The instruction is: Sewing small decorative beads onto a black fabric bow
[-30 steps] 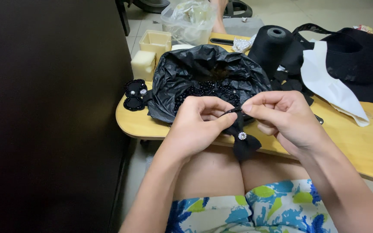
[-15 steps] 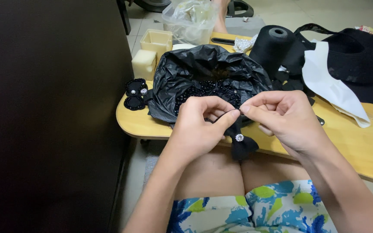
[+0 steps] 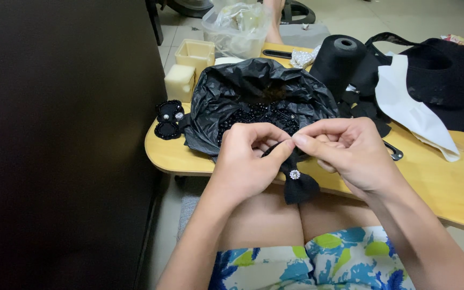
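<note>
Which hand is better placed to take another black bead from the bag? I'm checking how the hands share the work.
Probably the left hand: it sits right at the black plastic bag of beads. The right hand pinches the black bow.

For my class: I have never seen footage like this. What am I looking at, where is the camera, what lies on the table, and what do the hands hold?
There is no machine here: a person works with two bare hands, filmed by a camera worn on the head and looking down over the lap. The left hand and right hand pinch a small black fabric bow with a sparkling round stud between their fingertips. On the light wooden table lie an open black plastic bag of shiny black beads, two finished black bows, a black cone of thread, a black hat and a white fabric piece.
</note>
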